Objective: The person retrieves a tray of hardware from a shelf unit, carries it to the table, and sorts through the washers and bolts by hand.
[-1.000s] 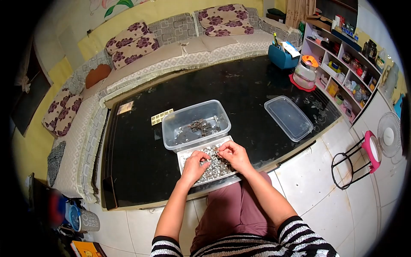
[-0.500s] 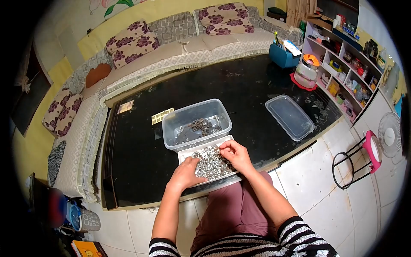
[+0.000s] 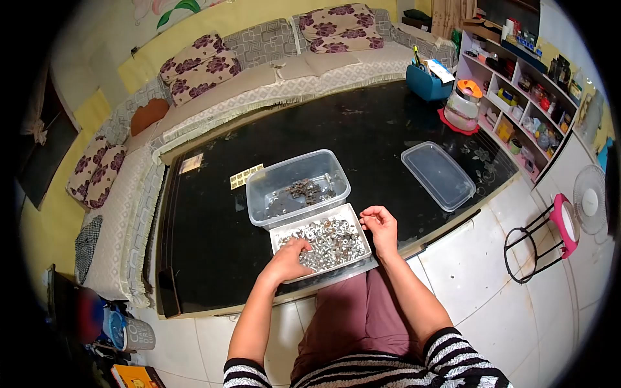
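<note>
A shallow white box (image 3: pixel 279 234) at the table's near edge holds a heap of small silvery metal pieces (image 3: pixel 333 240), some ring-shaped like nuts. My left hand (image 3: pixel 288 260) rests at the box's left side, thumb and fingers apart, fingertips on the pieces. Just beyond the box's right rim is my right hand (image 3: pixel 381 227), its thumb and forefinger pinched together. Whatever may be between those fingertips is too small to make out. Behind the box, touching or almost touching it, stands a clear plastic container (image 3: pixel 259 200) with darker small pieces (image 3: pixel 309 190) inside.
A clear lid (image 3: pixel 438 176) lies to the right on the black table (image 3: pixel 213 258). A gold sticker sheet (image 3: pixel 247 176) is left of the container. Farther back are a teal holder (image 3: pixel 427 84) and a jar (image 3: pixel 463 107). A pink-topped stool (image 3: pixel 564 226) stands right.
My right hand has moved from over the metal pieces to the right, outside the white box. My left hand stays at the box's left side, shifted slightly.
</note>
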